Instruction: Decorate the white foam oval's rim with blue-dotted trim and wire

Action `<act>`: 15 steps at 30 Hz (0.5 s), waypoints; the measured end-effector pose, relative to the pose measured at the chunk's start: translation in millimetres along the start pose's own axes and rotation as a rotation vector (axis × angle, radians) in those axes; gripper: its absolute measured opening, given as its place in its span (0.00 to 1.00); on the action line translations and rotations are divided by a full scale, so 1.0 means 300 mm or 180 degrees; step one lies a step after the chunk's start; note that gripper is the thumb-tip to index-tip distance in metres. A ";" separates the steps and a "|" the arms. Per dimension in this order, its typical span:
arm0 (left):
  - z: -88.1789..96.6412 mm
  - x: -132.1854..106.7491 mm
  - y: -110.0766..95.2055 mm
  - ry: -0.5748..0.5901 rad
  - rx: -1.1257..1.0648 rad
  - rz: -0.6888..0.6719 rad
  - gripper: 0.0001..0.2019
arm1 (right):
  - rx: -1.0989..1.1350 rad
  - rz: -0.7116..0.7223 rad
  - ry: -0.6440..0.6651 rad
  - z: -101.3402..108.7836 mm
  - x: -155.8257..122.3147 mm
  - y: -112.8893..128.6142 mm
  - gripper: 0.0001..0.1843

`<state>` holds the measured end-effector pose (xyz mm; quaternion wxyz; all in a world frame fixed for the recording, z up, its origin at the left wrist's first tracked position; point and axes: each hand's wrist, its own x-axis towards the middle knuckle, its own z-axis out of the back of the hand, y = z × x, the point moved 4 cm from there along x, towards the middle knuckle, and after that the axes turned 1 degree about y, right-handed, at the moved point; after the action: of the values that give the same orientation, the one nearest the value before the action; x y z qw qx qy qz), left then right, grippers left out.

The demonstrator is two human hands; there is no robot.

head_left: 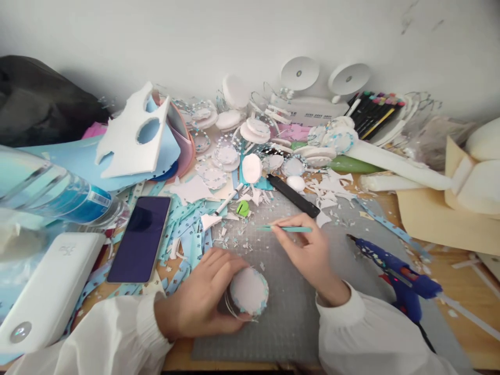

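My left hand [211,294] is closed round the side of a white foam disc [250,290], whose rim carries small pale-blue pieces and thin wire. The disc's flat face is turned up, above the grey cutting mat [234,344]. Between the thumb and fingers of my right hand [307,250] is a pair of teal tweezers [295,229], tips pointing left over scattered scraps. Whether the tips hold anything is too small to tell. A lime-green round thing [242,208] and a black utility knife [294,195] lie beyond my hands.
A blue glue gun [398,276] lies at the right. To the left are a phone [139,239], a white power bank [52,291] and a water bottle [58,187]. Decorated foam discs [226,153] pile up at the back, near a holder of markers [377,114]. Blue patterned strips [187,239] lie mid-left.
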<state>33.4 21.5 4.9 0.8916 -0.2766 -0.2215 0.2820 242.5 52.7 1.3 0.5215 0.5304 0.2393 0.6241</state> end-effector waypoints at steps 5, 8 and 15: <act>-0.007 0.004 -0.014 0.0117 0.0094 -0.0303 0.30 | -0.0411 0.0401 0.0395 -0.061 0.024 0.012 0.04; -0.016 0.000 -0.012 0.0157 0.0150 -0.0375 0.31 | -0.0566 0.0485 0.0413 -0.076 0.028 0.011 0.05; 0.006 0.008 -0.017 0.0042 0.0101 -0.0411 0.38 | -0.0233 0.0027 0.0107 -0.033 0.020 0.009 0.02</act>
<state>36.3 20.0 9.9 0.9136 -0.2494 -0.2285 0.2255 233.1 59.7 2.9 0.5338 0.5014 0.2227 0.6435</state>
